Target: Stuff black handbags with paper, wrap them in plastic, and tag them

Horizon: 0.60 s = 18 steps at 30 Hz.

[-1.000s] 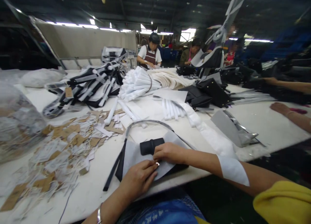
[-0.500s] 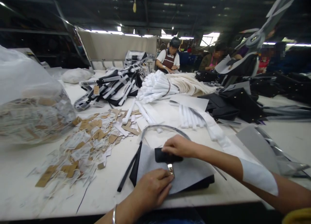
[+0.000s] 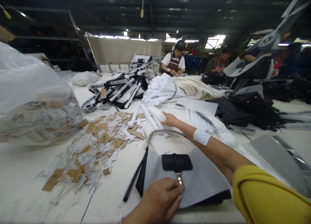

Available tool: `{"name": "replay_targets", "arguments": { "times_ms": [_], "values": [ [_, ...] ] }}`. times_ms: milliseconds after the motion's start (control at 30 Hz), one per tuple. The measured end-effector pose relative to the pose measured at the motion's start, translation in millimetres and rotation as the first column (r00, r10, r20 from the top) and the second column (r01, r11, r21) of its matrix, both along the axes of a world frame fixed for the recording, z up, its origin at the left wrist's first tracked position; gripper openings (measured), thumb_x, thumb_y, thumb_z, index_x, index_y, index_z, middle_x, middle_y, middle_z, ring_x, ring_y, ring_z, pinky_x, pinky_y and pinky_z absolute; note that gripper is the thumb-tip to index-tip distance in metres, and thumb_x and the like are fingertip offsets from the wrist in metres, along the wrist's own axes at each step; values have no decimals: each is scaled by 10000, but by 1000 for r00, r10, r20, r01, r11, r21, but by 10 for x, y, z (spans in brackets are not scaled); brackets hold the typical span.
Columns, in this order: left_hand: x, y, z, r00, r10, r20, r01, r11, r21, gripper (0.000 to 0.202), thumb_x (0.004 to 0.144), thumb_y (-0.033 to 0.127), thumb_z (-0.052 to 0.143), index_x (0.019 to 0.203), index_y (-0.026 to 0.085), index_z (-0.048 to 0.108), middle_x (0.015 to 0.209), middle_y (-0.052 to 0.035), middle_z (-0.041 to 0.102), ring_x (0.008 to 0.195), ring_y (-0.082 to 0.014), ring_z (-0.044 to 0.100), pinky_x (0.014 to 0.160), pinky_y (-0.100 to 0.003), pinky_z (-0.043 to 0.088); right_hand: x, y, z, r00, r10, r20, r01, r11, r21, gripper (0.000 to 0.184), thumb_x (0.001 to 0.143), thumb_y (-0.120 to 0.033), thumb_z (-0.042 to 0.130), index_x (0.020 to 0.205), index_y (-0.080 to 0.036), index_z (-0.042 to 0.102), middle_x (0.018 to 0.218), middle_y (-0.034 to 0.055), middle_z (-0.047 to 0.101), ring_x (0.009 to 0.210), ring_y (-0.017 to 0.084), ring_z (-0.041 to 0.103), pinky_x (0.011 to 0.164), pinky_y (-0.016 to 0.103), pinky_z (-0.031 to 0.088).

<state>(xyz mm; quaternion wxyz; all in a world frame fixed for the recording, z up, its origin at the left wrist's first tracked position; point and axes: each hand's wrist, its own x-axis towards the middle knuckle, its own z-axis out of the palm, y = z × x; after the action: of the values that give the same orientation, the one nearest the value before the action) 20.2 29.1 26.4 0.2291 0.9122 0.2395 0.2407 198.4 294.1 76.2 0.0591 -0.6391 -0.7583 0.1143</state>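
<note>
White table with tags, rolls, handbag

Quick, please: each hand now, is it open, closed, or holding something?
Left hand: open, palm down on the grey-wrapped bag, beside its metal clasp.
Right hand: on the white paper rolls; grip cannot be told.

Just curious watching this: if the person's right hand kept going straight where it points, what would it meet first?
Probably the loose white rolled paper sticks lying on the white table just ahead of the right hand; its fingers look almost on them, though depth is hard to judge.
</note>
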Motion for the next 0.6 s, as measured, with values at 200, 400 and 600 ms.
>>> {"name": "replay_targets", "arguments": {
  "times_ms": [200,400,600],
  "values": [
    [-11,6,5,1000,-5,-22,5,1000,3,334,961,223,464,1270,181,584,1130,-95,677,1043,-209,645,902,-333,555,487,-810,499,971,222,-89,-210,970,124,789,813,-222,641,1530,-203,315,1540,65,406,1410,232,366,1181,361,271],
    [-10,-26,-17,999,17,-43,-14,998,56,313,977,239,467,1248,191,614,1173,-71,695,1073,-189,661,924,-302,555,717,-2217,528,798,593,-109,-581,805,123,695,769,-83,558,1424,-308,509,1526,71,417,1356,263,423,1112,472,352],
    [-19,-55,-56,994,75,-74,-66,991,118,302,961,252,507,1228,208,640,1080,-59,745,910,-209,724,814,-325,599,773,-2790,120,828,560,-16,-555,824,110,646,831,-78,515,1427,-326,509,1534,79,411,1353,286,406,1102,510,337]
  ]
}}
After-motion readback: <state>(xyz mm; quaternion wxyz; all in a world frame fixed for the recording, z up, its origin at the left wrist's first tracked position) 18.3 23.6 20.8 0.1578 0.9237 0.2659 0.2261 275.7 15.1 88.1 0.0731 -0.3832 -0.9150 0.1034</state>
